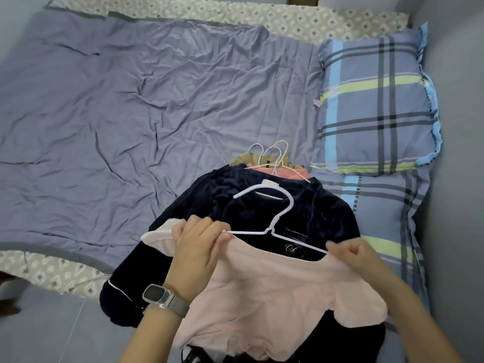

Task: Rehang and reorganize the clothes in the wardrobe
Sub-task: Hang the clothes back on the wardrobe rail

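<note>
Pink top (275, 289) held above the near edge of the bed (65, 268), over a navy velvet garment (262, 205) lying there; white hanger (284, 205) sits in its neckline, hook uppermost; left hand (199, 244), fingers curled, pinches the shoulder fabric at the hanger's end; right hand (351, 251), fingers likewise clamped, grips the opposite shoulder; further hangered clothes (272, 166) lie beyond, beside a plaid pillow (374, 100); grey quilt (144, 100) spread on the bed.

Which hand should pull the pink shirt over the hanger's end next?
Probably the right hand: it pinches the pale pink shirt at the bare right end of the white wire hanger. The left hand already holds shirt and hanger together, steadying them.
</note>
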